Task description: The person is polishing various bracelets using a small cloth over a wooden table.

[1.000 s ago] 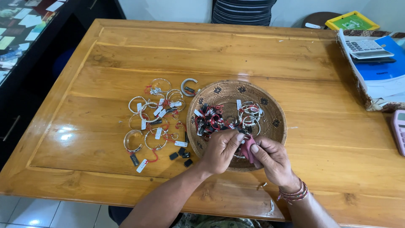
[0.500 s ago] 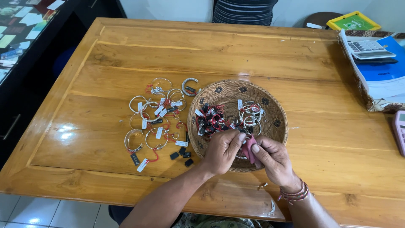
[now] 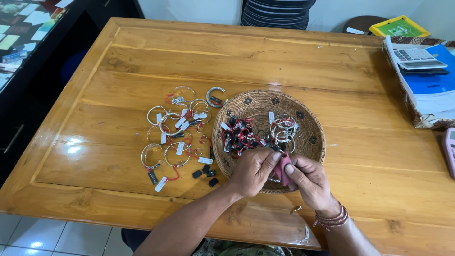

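Both of our hands meet over the near rim of the round woven basket [image 3: 310, 124]: our left hand [image 3: 253, 171] and right hand [image 3: 308, 182] are curled nearly shut, fingertips pinching a small pink cloth [image 3: 283, 168] between them, and whether anything sits inside the cloth we cannot tell. Inside the basket lie silver bangles [image 3: 284, 128] and a heap of red-and-black tagged pieces [image 3: 239, 135], while more tagged silver bangles [image 3: 173, 130] are spread on the wooden table [image 3: 118, 76] just left of it.
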